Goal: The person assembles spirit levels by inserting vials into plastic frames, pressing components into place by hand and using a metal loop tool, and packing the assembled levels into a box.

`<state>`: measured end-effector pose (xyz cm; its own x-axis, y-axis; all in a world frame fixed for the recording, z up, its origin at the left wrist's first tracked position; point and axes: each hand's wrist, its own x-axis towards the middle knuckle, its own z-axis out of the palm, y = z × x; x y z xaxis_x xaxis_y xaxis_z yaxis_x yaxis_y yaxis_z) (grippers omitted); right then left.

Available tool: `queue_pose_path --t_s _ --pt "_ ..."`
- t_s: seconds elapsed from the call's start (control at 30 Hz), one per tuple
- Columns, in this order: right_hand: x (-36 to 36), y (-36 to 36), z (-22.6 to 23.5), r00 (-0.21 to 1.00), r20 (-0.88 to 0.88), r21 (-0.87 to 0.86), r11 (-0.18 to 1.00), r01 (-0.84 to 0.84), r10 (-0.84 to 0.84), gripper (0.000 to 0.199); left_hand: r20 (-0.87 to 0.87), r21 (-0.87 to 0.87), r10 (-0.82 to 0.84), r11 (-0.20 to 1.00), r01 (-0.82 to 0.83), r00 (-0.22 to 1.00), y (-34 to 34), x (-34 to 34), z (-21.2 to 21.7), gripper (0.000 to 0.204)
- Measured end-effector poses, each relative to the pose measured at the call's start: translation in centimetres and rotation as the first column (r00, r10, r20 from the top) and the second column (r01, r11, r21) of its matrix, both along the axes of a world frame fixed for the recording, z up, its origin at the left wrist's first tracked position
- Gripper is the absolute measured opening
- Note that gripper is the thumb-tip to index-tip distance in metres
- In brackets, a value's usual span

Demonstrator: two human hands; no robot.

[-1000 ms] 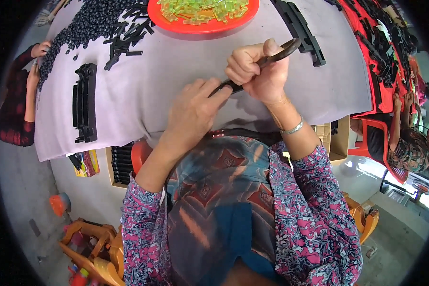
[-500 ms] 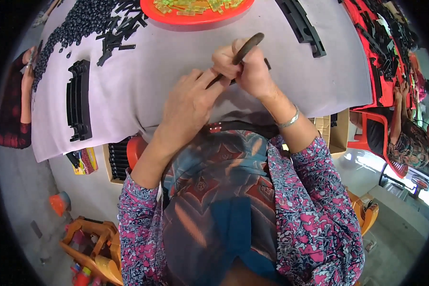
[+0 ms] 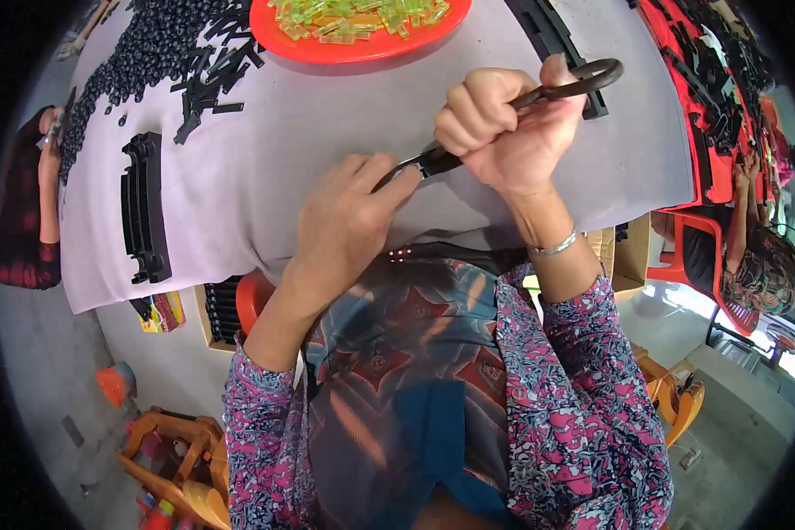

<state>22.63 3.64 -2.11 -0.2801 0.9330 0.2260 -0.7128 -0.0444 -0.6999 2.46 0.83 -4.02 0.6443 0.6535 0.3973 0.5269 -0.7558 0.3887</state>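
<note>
My right hand (image 3: 517, 132) is closed round dark-handled scissors (image 3: 596, 79), with one loop standing out past my raised thumb. Their other end points down and left to my left hand (image 3: 349, 216). The fingers of that hand pinch a small black plastic part (image 3: 422, 166) by the scissors' tip; most of the part is hidden by my fingers. Both hands are above the near middle of the cloth-covered table (image 3: 327, 106). Left of my hands lies a long black slotted plastic piece (image 3: 146, 208).
A red tray (image 3: 362, 55) of yellow-green clear pieces sits at the back. Far left are a heap of small black round parts (image 3: 150, 66) and several black strips (image 3: 212, 84). A long black rail (image 3: 556, 40) lies back right. Other people work at both sides.
My right hand has moved right and turned, drawing the scissors' loop away from my left hand. My left hand has stayed nearly in place. The view has shifted slightly.
</note>
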Motion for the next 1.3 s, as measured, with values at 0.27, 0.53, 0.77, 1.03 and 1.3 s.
queue_pose_path --t_s 0.27,0.53,0.77,1.03,1.3 --pt "0.3 -0.2 -1.5 0.989 -0.138 -0.148 0.988 0.042 -0.062 0.065 0.027 0.030 0.012 0.999 -0.013 1.000 0.1 0.2 -0.1 0.021" --pt "0.7 -0.2 -1.6 0.969 -0.211 -0.250 0.966 0.071 -0.126 0.063 -0.010 0.014 0.003 1.000 -0.003 1.000 0.1 0.2 0.1 0.022" --pt "0.5 0.0 -1.7 0.969 -0.222 -0.240 0.969 0.053 -0.107 0.063 0.000 -0.032 0.012 0.999 -0.012 1.000 0.0 0.3 0.3 0.029" --pt "0.1 0.0 -1.8 0.990 -0.121 -0.166 0.985 0.053 -0.074 0.064 0.014 -0.011 0.002 1.000 -0.002 1.000 0.1 0.2 0.0 0.029" --pt "0.0 0.0 -1.7 0.993 -0.085 -0.166 0.984 0.066 -0.081 0.065 -0.004 0.011 -0.001 1.000 0.001 1.000 0.1 0.5 0.1 0.022"
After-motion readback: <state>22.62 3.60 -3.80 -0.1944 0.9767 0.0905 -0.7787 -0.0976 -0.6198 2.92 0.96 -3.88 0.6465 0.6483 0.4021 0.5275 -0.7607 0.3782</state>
